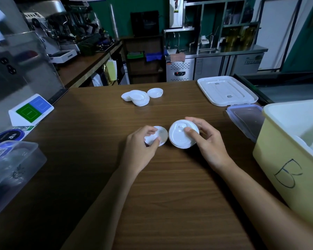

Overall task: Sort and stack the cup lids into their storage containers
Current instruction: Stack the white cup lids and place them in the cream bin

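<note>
A wide counter of dark brown wood-grain laminate carries everything. To the right of the fingers and nearer the person stands a deep, pale yellow plastic bin with a hand-drawn "B" on its wall. Beyond it, far right of the fingers, lies a flat white rectangular bin cover with rounded corners. Well to the left of the fingers sits a clear, frosted plastic tub. Just right of the right hand a see-through cover with a blue rim leans by the yellow bin. Straight beyond the fingers, well apart, a loose pile of round white lids rests. The right hand's fingers curl round a large white moulded lid, thumb on top. The left hand pinches a small white lid; the two lids' rims nearly touch.
</note>
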